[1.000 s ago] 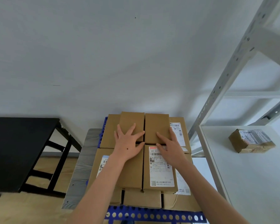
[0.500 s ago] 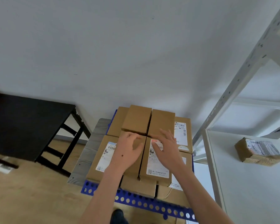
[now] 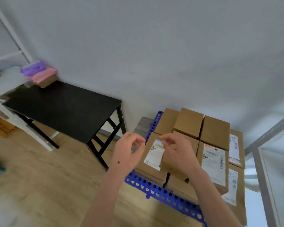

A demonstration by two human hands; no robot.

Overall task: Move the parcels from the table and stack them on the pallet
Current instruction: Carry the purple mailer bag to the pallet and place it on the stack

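The left hand and right hand hover side by side in mid-air, bare forearms reaching in from the bottom edge. The fingers of both are loosely curled toward the thumbs, and neither grip holds anything.

Just behind and below the hands is a stack of plain brown cardboard parcels, packed edge to edge in at least two layers. The right hand overlaps the front of the stack in this view (whether it touches the cardboard cannot be told). Between the two hands shows the front-left parcel with a white printed shipping label. Several other parcels carry similar labels on their tops.

The parcels sit on a bright blue plastic pallet with rows of round holes, which lies on a light wooden floor against a pale grey wall.

To the left, well apart from the pallet, stands a black rectangular surface on black legs. Beyond its far corner lie blurred pink and purple soft packages. At the right edge rises a white metal shelving frame.
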